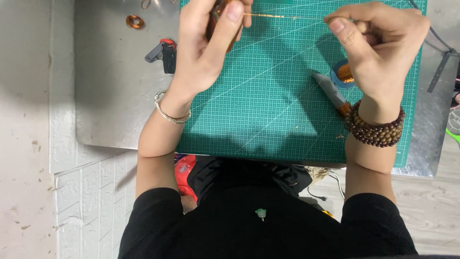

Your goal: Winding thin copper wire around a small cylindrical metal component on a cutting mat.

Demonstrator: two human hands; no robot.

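My left hand (207, 41) is closed around a small brown, copper-wound object (214, 18) at the top of the view, mostly hidden by the fingers. A thin copper wire (282, 17) runs taut from it to my right hand (378, 43), which pinches the wire's other end between thumb and fingers. Both hands hover over a green cutting mat (268, 105). A knife (330, 91) and a blue spool of copper wire (343, 74) lie on the mat under my right wrist.
The mat rests on a grey metal sheet (110, 86). A black and red tool (163, 53) and a small copper wire coil (134, 21) lie on the sheet to the left. A black strap (441, 69) lies at the right edge.
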